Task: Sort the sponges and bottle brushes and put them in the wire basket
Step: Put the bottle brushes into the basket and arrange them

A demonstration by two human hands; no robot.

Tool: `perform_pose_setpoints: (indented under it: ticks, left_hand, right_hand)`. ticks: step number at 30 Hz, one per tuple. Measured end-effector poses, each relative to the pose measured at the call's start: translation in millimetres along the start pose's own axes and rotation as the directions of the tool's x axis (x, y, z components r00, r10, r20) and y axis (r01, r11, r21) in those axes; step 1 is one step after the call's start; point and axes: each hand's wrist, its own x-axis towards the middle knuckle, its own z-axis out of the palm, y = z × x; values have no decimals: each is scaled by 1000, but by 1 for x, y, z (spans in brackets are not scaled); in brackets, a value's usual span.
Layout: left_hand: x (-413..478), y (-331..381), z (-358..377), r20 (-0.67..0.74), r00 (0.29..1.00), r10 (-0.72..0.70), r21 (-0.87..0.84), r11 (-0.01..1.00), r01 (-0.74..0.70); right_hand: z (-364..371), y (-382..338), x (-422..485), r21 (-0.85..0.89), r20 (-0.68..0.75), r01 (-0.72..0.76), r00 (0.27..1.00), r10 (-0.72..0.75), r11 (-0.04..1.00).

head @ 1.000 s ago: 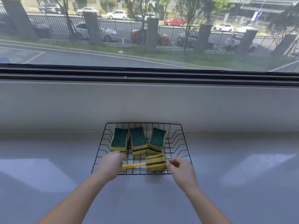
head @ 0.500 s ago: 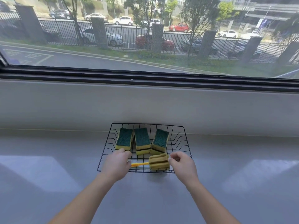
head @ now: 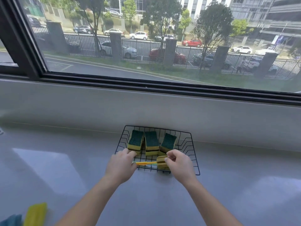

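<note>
A black wire basket (head: 187, 141) stands on the grey counter against the wall. Three yellow sponges with green scrub tops stand in a row in it: one on the left (head: 135, 141), one in the middle (head: 151, 142), one on the right (head: 168, 142). Along the basket's front lies a bottle brush (head: 160, 162) with a yellow handle and a tan sponge head. My left hand (head: 121, 165) grips the handle end. My right hand (head: 178, 165) has its fingers curled on the sponge head.
The grey counter (head: 236, 185) stretches wide on both sides. A yellow sponge-like item (head: 35, 213) and a blue-green one (head: 11, 221) lie at the bottom left corner. A low wall and a window stand behind the basket.
My right hand has moved left onto the brush's sponge head. The camera has tilted and shifted, so the basket now sits to the right of centre. My left hand keeps its hold.
</note>
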Motion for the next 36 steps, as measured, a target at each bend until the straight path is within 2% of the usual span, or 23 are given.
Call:
perform_pose_setpoints:
  ticks: [6,11,22,36]
  left_hand:
    - [-39,-14,-18,-52,996,-76,-26,997,75]
    - [-82,-42,-27,-72,978,-196,-48,980,193]
    - [-190,-131,-39,-59,871,-488,-75,872,484]
    - [-280,-215,-28,-27,734,-679,-92,732,675]
  right_hand:
    - [15,-26,-17,-63,66,135,989,-131,989]
    - [38,-51,-34,-105,171,229,963,-209,968]
    - [119,-118,-76,-60,371,373,870,-326,926]
    - [241,-200,-137,-35,616,432,720,-321,901]
